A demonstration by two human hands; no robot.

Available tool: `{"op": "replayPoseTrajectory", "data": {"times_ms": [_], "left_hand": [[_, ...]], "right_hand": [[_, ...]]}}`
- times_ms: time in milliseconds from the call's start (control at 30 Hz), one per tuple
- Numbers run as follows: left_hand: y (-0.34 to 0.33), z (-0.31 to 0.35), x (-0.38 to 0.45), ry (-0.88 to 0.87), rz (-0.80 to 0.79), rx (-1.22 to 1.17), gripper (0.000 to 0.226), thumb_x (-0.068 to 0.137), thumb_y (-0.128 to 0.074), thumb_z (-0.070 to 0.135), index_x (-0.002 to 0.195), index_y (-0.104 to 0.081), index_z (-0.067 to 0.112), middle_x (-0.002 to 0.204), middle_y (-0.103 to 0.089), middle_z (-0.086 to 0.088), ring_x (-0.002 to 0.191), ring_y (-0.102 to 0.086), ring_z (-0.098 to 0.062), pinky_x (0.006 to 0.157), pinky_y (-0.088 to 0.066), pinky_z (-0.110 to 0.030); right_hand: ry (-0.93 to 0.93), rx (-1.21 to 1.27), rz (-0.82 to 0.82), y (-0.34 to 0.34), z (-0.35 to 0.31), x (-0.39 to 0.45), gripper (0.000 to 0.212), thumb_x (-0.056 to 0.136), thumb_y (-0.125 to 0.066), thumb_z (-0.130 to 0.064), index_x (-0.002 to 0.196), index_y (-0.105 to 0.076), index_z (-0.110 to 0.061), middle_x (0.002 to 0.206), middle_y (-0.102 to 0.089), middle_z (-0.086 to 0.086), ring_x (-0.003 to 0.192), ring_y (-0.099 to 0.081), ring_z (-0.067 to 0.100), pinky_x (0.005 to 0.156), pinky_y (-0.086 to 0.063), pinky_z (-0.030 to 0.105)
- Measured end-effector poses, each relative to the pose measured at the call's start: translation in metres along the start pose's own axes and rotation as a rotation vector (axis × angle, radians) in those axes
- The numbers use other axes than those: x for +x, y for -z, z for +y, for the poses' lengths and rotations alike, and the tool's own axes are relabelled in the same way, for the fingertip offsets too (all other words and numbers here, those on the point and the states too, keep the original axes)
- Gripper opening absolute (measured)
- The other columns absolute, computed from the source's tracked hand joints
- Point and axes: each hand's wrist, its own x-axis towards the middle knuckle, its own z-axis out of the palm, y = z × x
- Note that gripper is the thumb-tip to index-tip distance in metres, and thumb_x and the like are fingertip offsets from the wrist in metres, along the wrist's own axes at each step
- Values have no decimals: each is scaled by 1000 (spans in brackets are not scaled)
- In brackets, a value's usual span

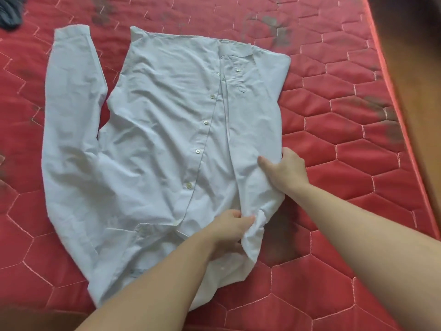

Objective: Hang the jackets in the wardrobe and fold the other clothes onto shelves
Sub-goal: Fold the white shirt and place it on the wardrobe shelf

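A pale blue-white button-up shirt [152,130] lies spread on a red quilted mattress [346,139], collar at the far end, buttons facing up. Its left sleeve stretches out along the left side. The right side of the shirt is folded in over the body. My left hand [229,225] pinches a bunch of fabric near the shirt's lower hem. My right hand [284,169] grips the folded right edge at mid-body, thumb on top of the cloth. No wardrobe or shelves are in view.
The mattress has dark stains at the far side and along the right. Its right edge [403,130] drops to a brown floor [424,68]. A dark garment [9,13] lies at the far left corner.
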Motion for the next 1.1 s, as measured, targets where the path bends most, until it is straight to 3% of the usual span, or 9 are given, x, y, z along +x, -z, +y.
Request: {"op": "replayPoseTrajectory", "data": {"times_ms": [167,267,333,533,633,700,800,967,1100], "left_hand": [[-3,-1,-9,-192,356,555,30,88,-60,40,103,-55,14,88,-59,0,77,-60,-20,68,-55,-38],[-14,0,-9,-750,778,981,44,83,-55,42,122,-41,28,115,-54,2,103,-52,-22,84,-44,-40],[-26,0,-1,-902,714,1305,55,84,-47,50,135,-40,32,140,-46,-1,130,-39,-24,102,-28,-45],[-18,-40,8,-563,449,1488,79,93,-24,66,156,2,24,163,11,-1,147,23,-22,115,17,-51],[-13,-39,2,-578,440,1472,83,86,-25,73,153,-21,25,163,-11,1,150,0,-25,114,10,-51],[-12,-16,6,-687,514,1413,62,84,-32,69,124,-55,28,129,-56,4,124,-46,-23,108,-14,-47],[-2,26,36,-866,716,1358,31,80,-41,44,89,-62,24,91,-61,5,91,-59,-22,89,-25,-40],[17,95,90,-530,623,1358,79,78,-12,56,146,-32,22,160,-18,0,149,-9,-20,115,3,-47],[42,130,129,-432,653,1367,101,64,9,69,155,-6,29,164,7,3,150,11,-19,117,12,-48]], "right_hand": [[-88,-95,69,7,13,-16,46,86,-60,-48,112,-52,-11,114,-63,13,107,-58,37,78,-41,39],[-79,-149,106,17,14,-25,63,86,-57,-51,136,-35,-19,126,-56,13,110,-57,40,84,-44,43],[45,-284,138,21,18,-29,68,88,-55,-49,145,-26,-26,139,-41,11,117,-51,41,90,-42,47],[575,-676,-77,16,12,-11,70,88,-19,-60,150,-30,-30,161,-19,6,148,-17,29,114,-18,48],[621,-779,-222,3,6,6,62,96,-26,-59,152,-17,-34,163,-7,2,150,-3,24,118,-5,51],[576,-751,-208,-3,1,24,60,98,-26,-57,152,-14,-34,163,-6,1,150,-2,23,118,-2,53],[582,-740,-179,-4,-9,57,59,99,-27,-53,153,-14,-33,163,-6,2,150,-3,24,119,-4,51],[646,-735,-177,-3,-34,123,58,100,-27,-49,153,-12,-32,163,-5,2,150,-3,24,119,-4,49],[628,-659,-188,-7,-61,180,61,97,-32,-51,153,-15,-33,163,-4,2,150,-3,25,120,-5,49]]}}
